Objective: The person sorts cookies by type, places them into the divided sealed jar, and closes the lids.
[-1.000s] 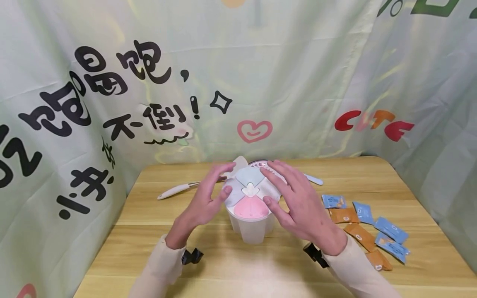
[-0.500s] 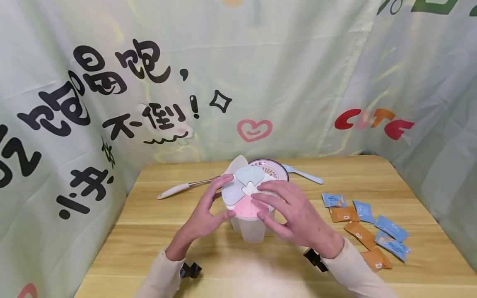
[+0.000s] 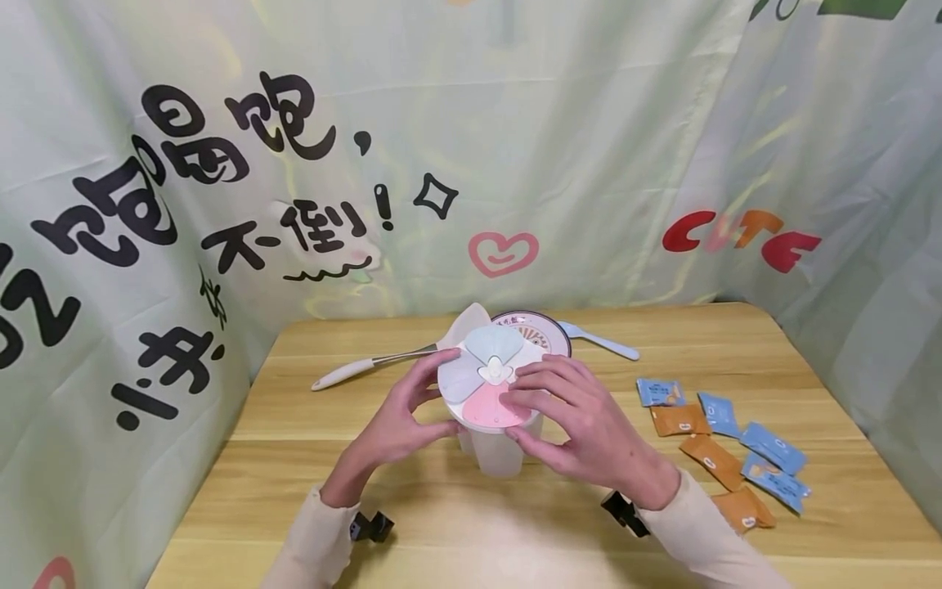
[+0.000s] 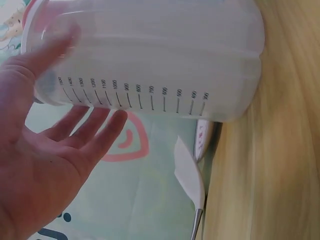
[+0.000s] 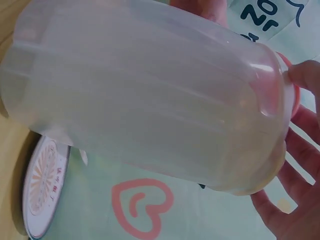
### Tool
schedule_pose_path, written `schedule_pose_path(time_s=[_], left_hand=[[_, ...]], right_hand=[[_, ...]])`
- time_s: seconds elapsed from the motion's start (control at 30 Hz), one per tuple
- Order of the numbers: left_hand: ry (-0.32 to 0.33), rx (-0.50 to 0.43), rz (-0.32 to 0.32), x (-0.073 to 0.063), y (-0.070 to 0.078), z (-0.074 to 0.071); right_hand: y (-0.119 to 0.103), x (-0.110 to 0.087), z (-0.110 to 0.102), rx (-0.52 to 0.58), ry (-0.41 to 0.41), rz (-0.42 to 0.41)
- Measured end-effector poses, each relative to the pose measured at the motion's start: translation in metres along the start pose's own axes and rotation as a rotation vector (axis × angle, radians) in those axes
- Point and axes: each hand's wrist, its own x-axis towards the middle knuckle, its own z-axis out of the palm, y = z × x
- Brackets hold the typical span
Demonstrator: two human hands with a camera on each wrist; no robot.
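A tall translucent storage container [image 3: 498, 450] with a clover-like, sectioned outline stands mid-table. Its lid [image 3: 493, 413] has pale blue, lavender and pink flaps around a white centre knob. Measuring marks run down the wall of the container [image 4: 150, 60] in the left wrist view. My left hand [image 3: 401, 417] holds the left side near the top, thumb in front and fingers behind. My right hand [image 3: 581, 417] grips the lid's right front edge. Its thumb [image 5: 302, 75] is at the rim, and its other fingers curve over the pink flap.
Behind the container lie a white spatula [image 3: 353, 374], a round patterned plate [image 3: 545, 331] and a pale blue utensil [image 3: 607, 343]. Several blue packets [image 3: 773, 446] and orange packets [image 3: 710, 460] are scattered on the right. A printed curtain [image 3: 589, 164] hangs behind the table.
Both hands have come down and closed in on the container. The left has settled at its side, and the right has moved from above the lid to its front edge.
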Motion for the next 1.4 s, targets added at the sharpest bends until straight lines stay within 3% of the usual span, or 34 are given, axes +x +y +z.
schedule_pose_path(time_s=[0.27, 1.0, 1.4], left_hand=[[-0.02, 0.005, -0.028, -0.001, -0.002, 0.002], [-0.017, 0.009, -0.041, -0.001, 0.003, 0.002], [-0.018, -0.007, -0.028, 0.0, -0.001, 0.006]], right_hand=[[0.001, -0.003, 0.006, 0.025, 0.066, -0.012], [0.001, -0.006, 0.015, -0.038, 0.126, -0.042], [0.004, 0.013, 0.014, 0.082, 0.232, 0.133]])
